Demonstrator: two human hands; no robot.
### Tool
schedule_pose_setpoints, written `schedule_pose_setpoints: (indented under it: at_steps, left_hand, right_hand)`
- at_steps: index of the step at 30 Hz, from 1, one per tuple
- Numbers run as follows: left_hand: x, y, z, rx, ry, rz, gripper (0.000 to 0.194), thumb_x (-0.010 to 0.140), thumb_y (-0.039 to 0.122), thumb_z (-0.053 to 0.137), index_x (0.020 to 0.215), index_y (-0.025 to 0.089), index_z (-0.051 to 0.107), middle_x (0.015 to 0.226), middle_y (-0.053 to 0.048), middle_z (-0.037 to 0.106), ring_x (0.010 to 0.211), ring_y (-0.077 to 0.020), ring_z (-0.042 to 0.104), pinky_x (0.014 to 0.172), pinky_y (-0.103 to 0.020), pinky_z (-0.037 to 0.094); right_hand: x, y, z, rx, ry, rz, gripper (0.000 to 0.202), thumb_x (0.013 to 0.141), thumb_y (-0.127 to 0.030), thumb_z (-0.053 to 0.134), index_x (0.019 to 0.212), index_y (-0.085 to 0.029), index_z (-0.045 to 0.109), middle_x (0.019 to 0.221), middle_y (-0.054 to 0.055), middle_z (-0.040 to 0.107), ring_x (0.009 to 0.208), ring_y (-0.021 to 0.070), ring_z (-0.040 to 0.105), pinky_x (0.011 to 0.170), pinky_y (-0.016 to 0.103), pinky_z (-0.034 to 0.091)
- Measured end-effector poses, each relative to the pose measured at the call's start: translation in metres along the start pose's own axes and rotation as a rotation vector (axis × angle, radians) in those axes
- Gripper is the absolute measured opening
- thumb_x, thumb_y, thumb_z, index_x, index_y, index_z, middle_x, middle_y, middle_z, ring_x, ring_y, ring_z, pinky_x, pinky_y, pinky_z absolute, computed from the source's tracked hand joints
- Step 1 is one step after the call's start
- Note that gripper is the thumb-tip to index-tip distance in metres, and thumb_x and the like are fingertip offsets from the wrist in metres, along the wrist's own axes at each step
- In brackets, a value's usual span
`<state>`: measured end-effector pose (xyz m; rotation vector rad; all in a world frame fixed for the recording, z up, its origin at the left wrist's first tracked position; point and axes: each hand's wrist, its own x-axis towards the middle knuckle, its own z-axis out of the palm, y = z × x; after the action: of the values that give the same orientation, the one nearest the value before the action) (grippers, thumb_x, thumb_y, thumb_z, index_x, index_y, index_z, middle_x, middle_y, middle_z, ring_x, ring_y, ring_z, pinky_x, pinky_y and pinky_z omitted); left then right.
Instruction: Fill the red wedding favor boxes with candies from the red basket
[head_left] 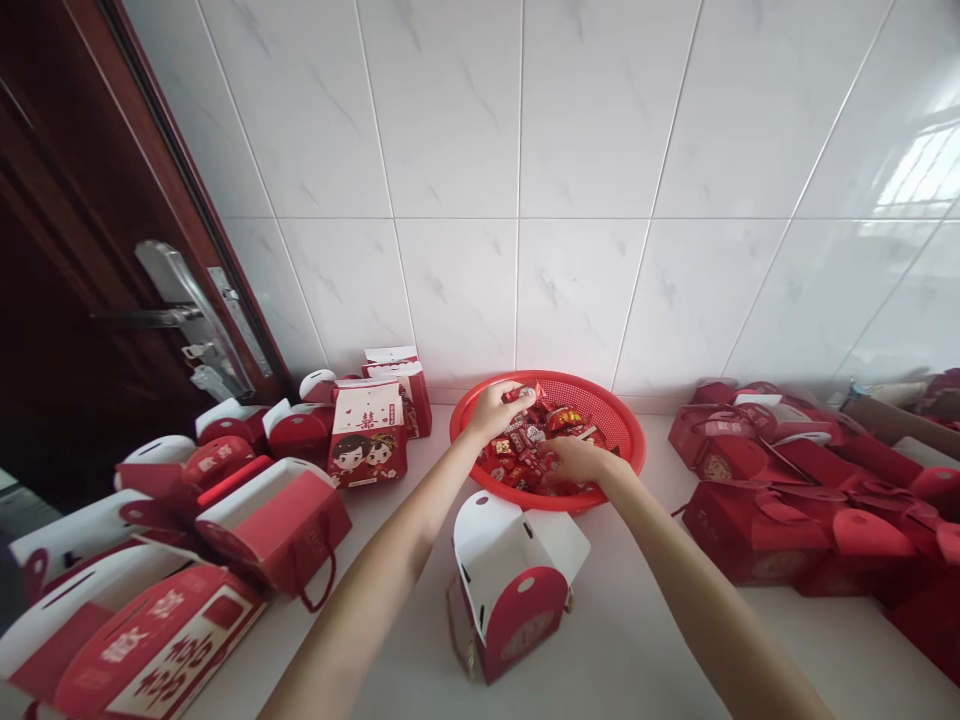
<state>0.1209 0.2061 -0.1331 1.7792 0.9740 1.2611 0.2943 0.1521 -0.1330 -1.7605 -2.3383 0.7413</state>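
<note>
A red perforated plastic basket stands against the tiled wall, holding a heap of red-wrapped candies. Over its back-left part, my left hand is closed on a shiny red wrapped candy. My right hand reaches down into the heap from the right, its fingers bent around a red wrapped candy; the fingertips are partly hidden. Between my forearms, in front of the basket, stands a red and white gift box with its flaps up and rope handles at its sides.
Several red gift boxes with raised flaps crowd the left side, near a box with two cartoon figures. More red boxes, mostly folded shut, are packed on the right. A dark wooden door with a metal handle is at far left.
</note>
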Motion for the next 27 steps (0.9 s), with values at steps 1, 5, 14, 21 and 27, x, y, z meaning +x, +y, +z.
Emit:
schedule_pose_setpoints:
  at_steps: [1, 5, 14, 21, 27]
  left_hand:
    - [0.0006, -0.0008, -0.0002, -0.002, -0.004, 0.001, 0.034, 0.074, 0.051, 0.074, 0.084, 0.018, 0.073, 0.083, -0.002, 0.071, 0.074, -0.0184, 0.062, 0.07, -0.029, 0.045]
    - [0.0021, -0.0033, -0.0006, -0.007, -0.017, 0.003, 0.036, 0.072, 0.051, 0.074, 0.086, 0.017, 0.074, 0.081, -0.002, 0.072, 0.07, -0.0177, 0.061, 0.067, -0.029, 0.045]
    - [0.0003, -0.0038, -0.0012, 0.017, 0.06, 0.003, 0.026, 0.078, 0.043, 0.069, 0.078, 0.017, 0.07, 0.077, -0.004, 0.073, 0.073, -0.0211, 0.065, 0.068, -0.031, 0.048]
    - [0.0002, -0.0042, -0.0015, 0.019, 0.146, 0.02, 0.032, 0.081, 0.029, 0.069, 0.112, 0.021, 0.071, 0.131, -0.009, 0.069, 0.126, -0.0272, 0.06, 0.106, -0.039, 0.045]
    - [0.0009, -0.0021, -0.0021, 0.006, 0.077, 0.017, 0.032, 0.083, 0.028, 0.069, 0.113, 0.022, 0.073, 0.13, -0.008, 0.071, 0.124, -0.0281, 0.063, 0.106, -0.041, 0.048]
  right_hand:
    - [0.0003, -0.0016, 0.0002, -0.024, -0.029, 0.005, 0.019, 0.071, -0.024, 0.08, 0.087, -0.023, 0.071, 0.09, 0.005, 0.07, 0.085, 0.027, 0.067, 0.065, 0.029, 0.045]
    - [0.0016, -0.0041, 0.0018, -0.079, -0.06, 0.008, 0.014, 0.07, -0.024, 0.08, 0.075, -0.022, 0.066, 0.083, 0.004, 0.066, 0.079, 0.0259, 0.066, 0.065, 0.029, 0.042]
    - [-0.0002, -0.0025, 0.0025, 0.088, 0.3, -0.079, 0.022, 0.072, -0.021, 0.076, 0.077, -0.021, 0.055, 0.082, 0.002, 0.065, 0.075, 0.02, 0.058, 0.058, 0.027, 0.032]
    - [0.0003, 0.0014, 0.0012, 0.441, 0.638, -0.12, 0.019, 0.074, -0.032, 0.072, 0.081, -0.022, 0.057, 0.082, 0.002, 0.068, 0.078, 0.022, 0.061, 0.068, 0.031, 0.042]
    - [-0.0054, 0.005, -0.0069, 0.881, 0.609, -0.231, 0.041, 0.082, -0.061, 0.061, 0.087, -0.02, 0.068, 0.094, 0.008, 0.073, 0.089, 0.0255, 0.068, 0.084, 0.039, 0.054]
